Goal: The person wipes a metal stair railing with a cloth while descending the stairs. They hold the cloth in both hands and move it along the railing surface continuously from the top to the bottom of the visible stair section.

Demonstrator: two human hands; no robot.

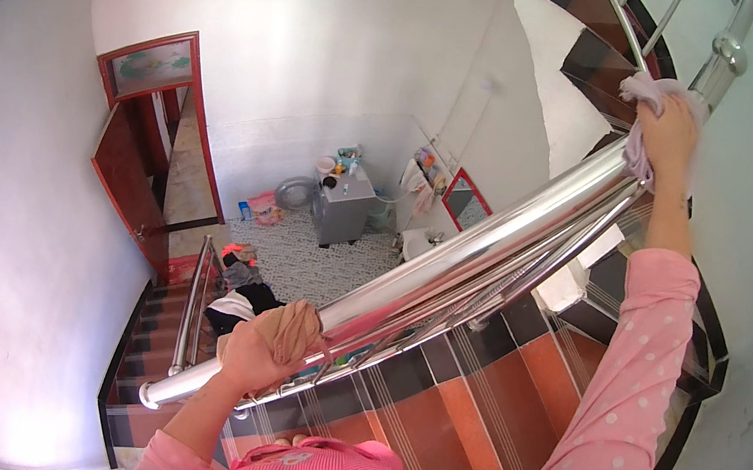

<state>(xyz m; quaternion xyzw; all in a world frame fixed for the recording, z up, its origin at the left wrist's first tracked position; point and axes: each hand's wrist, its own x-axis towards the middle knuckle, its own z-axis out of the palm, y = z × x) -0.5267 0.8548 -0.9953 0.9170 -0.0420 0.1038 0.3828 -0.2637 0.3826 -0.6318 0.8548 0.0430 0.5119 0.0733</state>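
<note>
A polished metal stair handrail (463,253) runs diagonally from the lower left to the upper right. My left hand (257,357) is closed around a brown cloth (295,332), which is wrapped over the lower part of the rail. Farther up, near a ball-shaped joint (729,53), my right hand (667,138) presses a pale pinkish cloth (645,93) round the rail. Its fingers are bent over the cloth and partly hidden. Thinner metal bars (525,282) follow beneath the handrail.
Red and black tiled stairs (466,414) curve below the rail. Down in the room stand a grey washing machine (343,211) with bottles on top, a washbasin (420,244) and a red-framed mirror (466,201). Clothes (255,293) hang at the lower railing near an open red door (135,183).
</note>
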